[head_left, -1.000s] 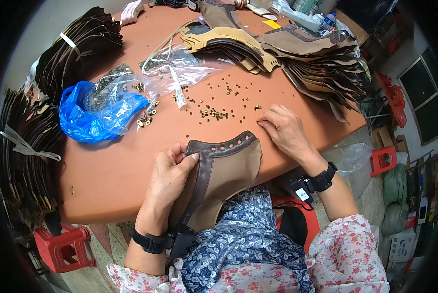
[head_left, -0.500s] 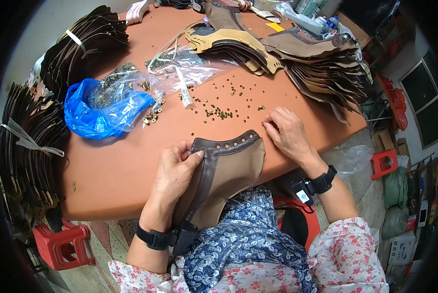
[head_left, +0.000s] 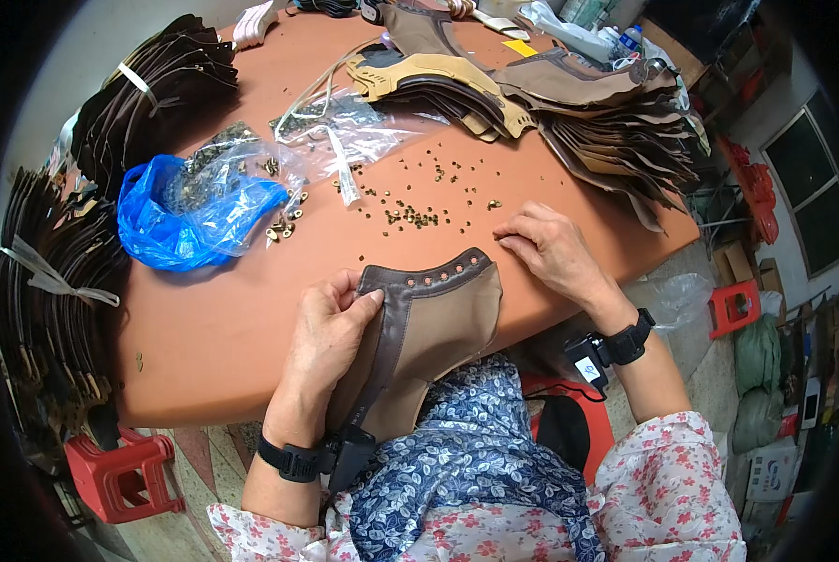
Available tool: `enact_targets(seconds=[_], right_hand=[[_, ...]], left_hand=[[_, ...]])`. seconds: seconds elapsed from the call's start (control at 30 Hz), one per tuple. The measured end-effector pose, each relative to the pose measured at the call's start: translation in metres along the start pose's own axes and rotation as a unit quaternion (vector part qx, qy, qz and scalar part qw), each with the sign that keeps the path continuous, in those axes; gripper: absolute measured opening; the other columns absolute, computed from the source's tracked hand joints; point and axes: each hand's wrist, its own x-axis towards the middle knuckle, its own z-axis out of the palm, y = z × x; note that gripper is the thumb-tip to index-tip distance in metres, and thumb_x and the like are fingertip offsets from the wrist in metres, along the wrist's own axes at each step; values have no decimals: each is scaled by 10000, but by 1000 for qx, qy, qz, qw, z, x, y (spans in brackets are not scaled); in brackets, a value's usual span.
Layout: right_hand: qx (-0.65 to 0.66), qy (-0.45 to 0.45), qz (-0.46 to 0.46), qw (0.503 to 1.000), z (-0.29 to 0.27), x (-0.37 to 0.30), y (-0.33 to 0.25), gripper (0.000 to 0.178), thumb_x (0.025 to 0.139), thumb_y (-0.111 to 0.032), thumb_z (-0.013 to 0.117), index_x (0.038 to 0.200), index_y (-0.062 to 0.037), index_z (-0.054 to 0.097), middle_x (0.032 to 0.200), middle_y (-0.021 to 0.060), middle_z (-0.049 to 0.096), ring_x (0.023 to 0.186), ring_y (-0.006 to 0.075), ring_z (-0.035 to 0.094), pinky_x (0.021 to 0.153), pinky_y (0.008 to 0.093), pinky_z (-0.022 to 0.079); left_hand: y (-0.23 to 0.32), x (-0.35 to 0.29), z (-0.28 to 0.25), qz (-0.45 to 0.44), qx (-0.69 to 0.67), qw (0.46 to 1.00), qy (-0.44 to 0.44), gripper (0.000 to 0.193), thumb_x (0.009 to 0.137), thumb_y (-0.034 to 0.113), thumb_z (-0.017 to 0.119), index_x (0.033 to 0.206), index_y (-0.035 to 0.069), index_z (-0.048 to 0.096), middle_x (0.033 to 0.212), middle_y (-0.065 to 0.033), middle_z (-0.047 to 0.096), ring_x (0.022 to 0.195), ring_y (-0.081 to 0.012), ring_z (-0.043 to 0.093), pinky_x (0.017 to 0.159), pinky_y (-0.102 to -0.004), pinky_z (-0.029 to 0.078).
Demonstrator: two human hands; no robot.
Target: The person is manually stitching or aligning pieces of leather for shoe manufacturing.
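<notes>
Head view: left hand [head_left: 331,323] pinches a brown panel [head_left: 448,323] at the near side of an orange table [head_left: 213,356]; right hand [head_left: 552,248], fingertips together, contents hard to make out, is near scattered metal bits [head_left: 418,220].

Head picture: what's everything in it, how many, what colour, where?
Table: one, orange, middle
Stitched piece: one, brown, table's near edge
Small metal bits: many, brassy, middle
Plastic bag: one, blue, table's left
Bigger metal bits: several, brassy, beside bag
Clear plastic: count unclear, transparent, beyond bag
Tied bundles: two, dark brown, far left
Stacked pieces: many, brown, far right
Bottle: one, clear, far right
Stools: at least two, red, both sides
Sacks: about two, green, right edge
Patterned cloth: one, blue, bottom middle
Wristbands: two, black, lower half
Sleeves: two, white with flowers, bottom
Left hand: one, bare, pinching stitched piece
Right hand: one, bare, over table, contents unclear
</notes>
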Motion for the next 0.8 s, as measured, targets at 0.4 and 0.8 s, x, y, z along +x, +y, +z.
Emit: enact_targets(seconds=[0.4,0.8], right_hand=[[-137,16,-73,988,9,3,0,44,805,-86,610,821,-52,586,821,100,587,777,293,600,681,414,494],[102,209,-47,972,11,4,-96,93,747,-19,707,806,-32,637,865,93,630,966,309,603,828,395,467]], left_hand=[[-2,2,1,-1,-6,1000,0,161,904,13,557,1022,-64,634,853,-47,683,740,-59,600,672,-204,479],[-3,1,0,2,-43,999,-18,203,916,-6,530,1098,-61,601,925,-68,677,792,-77,615,703,-210,496]])
